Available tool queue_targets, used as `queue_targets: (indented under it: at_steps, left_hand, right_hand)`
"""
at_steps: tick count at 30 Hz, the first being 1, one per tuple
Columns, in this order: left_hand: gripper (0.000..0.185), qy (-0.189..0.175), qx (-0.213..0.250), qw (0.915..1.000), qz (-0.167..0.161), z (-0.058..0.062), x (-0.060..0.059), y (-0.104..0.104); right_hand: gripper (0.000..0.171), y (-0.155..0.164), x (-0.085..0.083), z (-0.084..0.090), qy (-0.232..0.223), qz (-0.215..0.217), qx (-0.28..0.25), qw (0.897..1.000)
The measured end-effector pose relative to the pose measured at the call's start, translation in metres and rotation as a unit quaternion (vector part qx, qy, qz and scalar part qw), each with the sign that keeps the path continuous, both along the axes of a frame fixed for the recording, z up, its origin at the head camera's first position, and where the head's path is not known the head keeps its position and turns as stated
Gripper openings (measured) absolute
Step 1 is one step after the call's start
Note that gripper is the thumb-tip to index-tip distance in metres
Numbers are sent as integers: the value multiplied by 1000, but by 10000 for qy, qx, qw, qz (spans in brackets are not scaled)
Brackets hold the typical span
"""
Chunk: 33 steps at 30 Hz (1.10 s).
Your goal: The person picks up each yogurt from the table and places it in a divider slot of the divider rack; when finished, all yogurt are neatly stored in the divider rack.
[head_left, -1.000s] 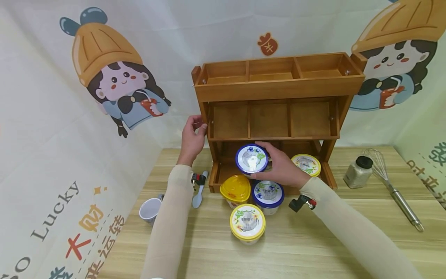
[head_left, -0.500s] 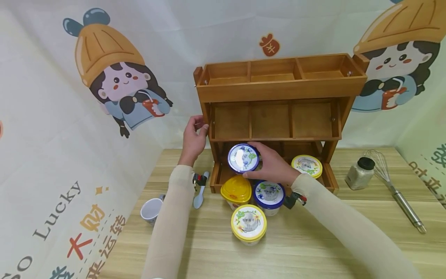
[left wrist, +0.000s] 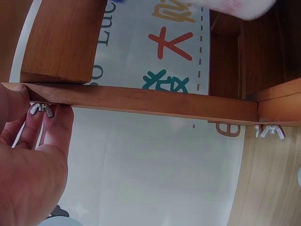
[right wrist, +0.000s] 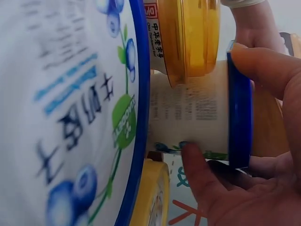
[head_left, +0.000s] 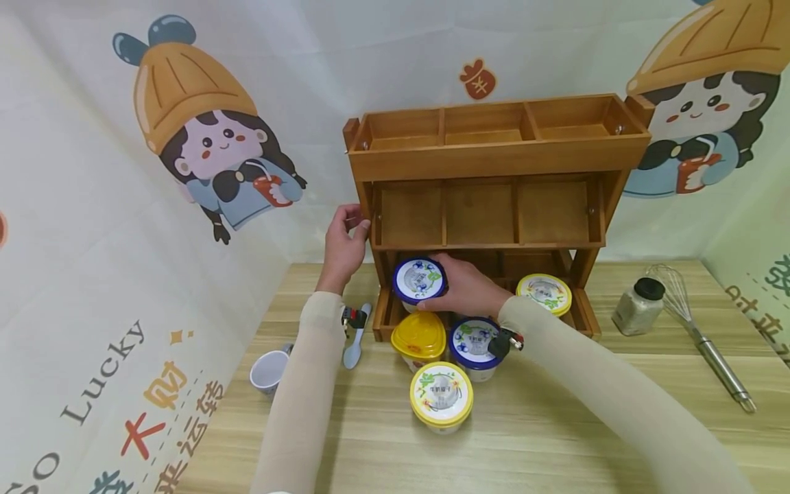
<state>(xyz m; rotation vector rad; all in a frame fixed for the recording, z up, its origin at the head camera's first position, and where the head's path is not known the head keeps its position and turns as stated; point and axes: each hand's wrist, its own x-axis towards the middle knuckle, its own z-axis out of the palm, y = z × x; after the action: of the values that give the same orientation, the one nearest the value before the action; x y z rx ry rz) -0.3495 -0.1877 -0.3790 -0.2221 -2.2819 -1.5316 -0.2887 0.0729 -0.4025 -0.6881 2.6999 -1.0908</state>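
Note:
In the head view my right hand (head_left: 472, 285) holds a blue-lidded tub (head_left: 419, 280) by its sides, at the left compartment of the rack's bottom tier. Whether its base touches the tier floor is hidden. The right wrist view shows thumb and fingers around this tub (right wrist: 195, 117). My left hand (head_left: 343, 250) grips the left upright of the wooden rack (head_left: 494, 161), thumb on one side and fingers on the other, beside a wing nut (left wrist: 41, 109). Before the rack stand another blue-lidded tub (head_left: 472, 336), a yellow-lidded round tub (head_left: 441, 392) and a tub with a domed yellow lid (head_left: 420, 334).
A yellow-lidded tub (head_left: 544, 293) sits in the bottom tier at the right. On the table, a mug (head_left: 268, 370) and a spoon (head_left: 353, 350) lie left; a black-capped jar (head_left: 638, 307) and a whisk (head_left: 703, 343) are right. A printed cloth hangs behind.
My right hand has carried the blue-lidded tub leftward, from near the middle of the bottom tier to its left compartment. My left hand has stayed on the rack's upright.

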Motion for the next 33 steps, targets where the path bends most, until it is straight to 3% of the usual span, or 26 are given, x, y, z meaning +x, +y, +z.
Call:
queue_targets:
  at_steps: [5,12,24,33]
  left_hand:
    - [33,31,2,10000,5,1,-1,1]
    - [32,106,8,9999,-16,1,-3,-1]
    - [32,20,11,10000,14,0,-3,1]
    - [31,-3,-12,10000,32,-3,-3,-1]
  right_hand:
    - [104,-7,-8,-1,-48,50,357,9993]
    - [98,-22,-18,-1,-96,-34,426,9990]
    - [99,-43,-23,-9,-279,-123,938,9951]
    - [97,-43,-25,-12,-125,27,1039,9945]
